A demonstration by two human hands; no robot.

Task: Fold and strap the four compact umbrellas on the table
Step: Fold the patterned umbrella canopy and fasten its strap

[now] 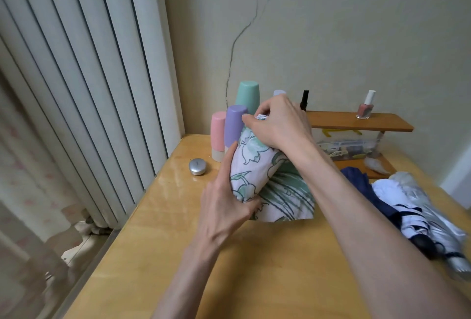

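Both bare hands grip a floral compact umbrella (252, 165) tilted over the glossy wooden table (178, 255).
Left hand (224, 206) curls round the soft rolled canopy low down, with loose printed fabric bunched beneath. Right hand (280, 122) pinches its white top end. Right of that umbrella lie crumpled navy and shiny silver umbrellas (407, 206). Behind it stand smooth pastel cylinders (233, 125), and left of it sits a round metal tin (197, 166).
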